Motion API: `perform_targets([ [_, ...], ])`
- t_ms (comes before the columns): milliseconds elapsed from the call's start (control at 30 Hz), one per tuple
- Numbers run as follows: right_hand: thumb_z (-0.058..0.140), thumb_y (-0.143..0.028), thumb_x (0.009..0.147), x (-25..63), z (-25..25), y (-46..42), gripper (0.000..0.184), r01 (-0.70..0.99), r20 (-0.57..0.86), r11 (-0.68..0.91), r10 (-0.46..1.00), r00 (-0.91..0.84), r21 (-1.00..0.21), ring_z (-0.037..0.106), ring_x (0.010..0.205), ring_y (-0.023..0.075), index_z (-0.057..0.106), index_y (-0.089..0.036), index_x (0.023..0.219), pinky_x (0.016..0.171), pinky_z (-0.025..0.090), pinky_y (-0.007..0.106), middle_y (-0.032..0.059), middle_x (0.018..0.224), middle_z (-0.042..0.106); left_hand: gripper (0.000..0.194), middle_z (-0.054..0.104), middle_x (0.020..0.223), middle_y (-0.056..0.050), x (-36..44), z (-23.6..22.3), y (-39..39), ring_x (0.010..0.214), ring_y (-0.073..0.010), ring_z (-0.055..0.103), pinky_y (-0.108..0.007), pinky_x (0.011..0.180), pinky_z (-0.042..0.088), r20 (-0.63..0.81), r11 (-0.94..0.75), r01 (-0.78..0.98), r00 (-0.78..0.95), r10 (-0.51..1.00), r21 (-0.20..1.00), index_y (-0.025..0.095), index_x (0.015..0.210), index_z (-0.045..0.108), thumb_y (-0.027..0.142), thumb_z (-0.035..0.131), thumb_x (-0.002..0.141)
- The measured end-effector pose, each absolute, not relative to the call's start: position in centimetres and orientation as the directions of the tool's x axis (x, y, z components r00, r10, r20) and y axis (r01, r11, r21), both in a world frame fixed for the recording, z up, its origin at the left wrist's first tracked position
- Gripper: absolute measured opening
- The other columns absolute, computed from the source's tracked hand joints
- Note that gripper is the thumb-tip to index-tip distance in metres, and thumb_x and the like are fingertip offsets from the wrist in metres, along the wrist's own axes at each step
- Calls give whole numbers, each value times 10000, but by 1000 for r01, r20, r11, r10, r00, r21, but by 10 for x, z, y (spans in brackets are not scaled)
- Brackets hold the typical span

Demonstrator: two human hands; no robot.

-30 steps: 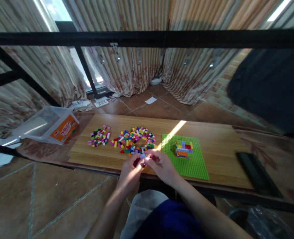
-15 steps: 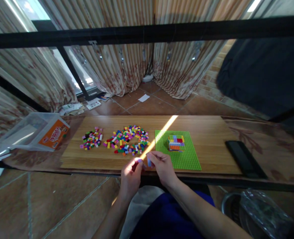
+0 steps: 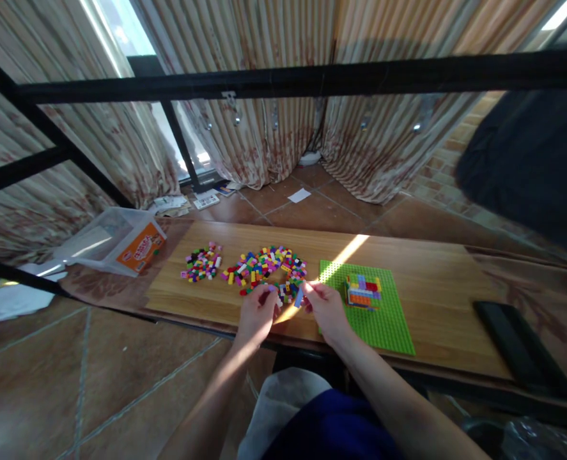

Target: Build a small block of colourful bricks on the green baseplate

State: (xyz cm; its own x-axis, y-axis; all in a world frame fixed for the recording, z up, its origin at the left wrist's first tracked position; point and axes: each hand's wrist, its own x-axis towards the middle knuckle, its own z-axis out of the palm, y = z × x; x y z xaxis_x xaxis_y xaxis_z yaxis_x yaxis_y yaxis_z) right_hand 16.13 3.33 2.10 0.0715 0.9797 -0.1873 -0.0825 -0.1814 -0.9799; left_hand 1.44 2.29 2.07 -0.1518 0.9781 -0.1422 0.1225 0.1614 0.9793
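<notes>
My left hand (image 3: 257, 312) is closed in a pinch on a small purple brick (image 3: 271, 289), just in front of the larger brick pile. Close by on its right, my right hand (image 3: 326, 310) pinches a pale blue brick (image 3: 299, 297) that points downward. A gap separates the two hands. Beside my right hand lies a green baseplate (image 3: 393, 329), bearing a block-shaped build of multicoloured bricks (image 3: 364, 294). Loose bricks of many colours form a large pile (image 3: 268, 259) beyond my left hand and a smaller pile (image 3: 201, 262) farther left.
The wooden board (image 3: 436, 275) lies on a cloth-covered table. A clear plastic box (image 3: 120, 239) with an orange label stands at the left end, and a black flat object (image 3: 518, 345) lies at the right. A dark metal bar (image 3: 283, 80) crosses in front of the curtains.
The view has swung left, so the table appears farther right and tilted. Both hands have moved away from the table's front edge toward the large pile, still pinching their bricks.
</notes>
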Motion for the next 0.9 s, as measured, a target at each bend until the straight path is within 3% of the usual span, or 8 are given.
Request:
perform_targets([
  [133,592,-451,768,155,17,69,310,222,-54,-64,997,50,-973,587,551,154,681,-154,760,484,440,238,37,616,651,146,602,601,7,3,25,57,572,-124,551,-220,560,407,98,-20,575,-106,990,818,180,752,620,234,502,818],
  [267,546,-407,814,146,14,92,276,517,46,38,999,4,-855,645,658,166,706,-184,784,582,465,240,28,686,698,108,641,654,-25,5,30,77,611,-150,579,-244,601,406,124,-19,807,-67,990,590,180,751,626,200,538,811],
  [433,530,-376,852,138,20,108,240,763,53,79,997,-58,-642,666,787,181,716,-230,890,694,468,258,21,833,732,122,669,702,-47,7,31,81,660,-183,616,-270,646,428,120,-5,835,-73,990,550,195,772,643,275,569,827],
  [700,522,-267,877,107,36,154,293,824,92,280,958,-271,-493,626,977,191,647,-211,1137,820,444,255,81,1115,663,146,691,763,-48,-11,25,72,705,-180,631,-267,649,431,134,-2,765,-110,985,644,207,825,663,265,531,848],
  [800,538,-262,871,96,33,165,251,854,46,303,948,-314,-423,615,994,203,680,-218,1073,811,442,260,91,1133,643,133,689,751,-36,-20,23,65,685,-159,621,-258,647,435,128,5,713,-133,983,701,198,807,667,238,542,830],
  [900,547,-241,861,98,32,166,198,838,64,314,945,-320,-446,610,988,203,710,-206,967,817,437,266,87,1085,657,128,676,724,-26,-29,21,59,644,-143,599,-248,618,435,114,19,634,-168,979,773,187,816,669,239,552,819],
])
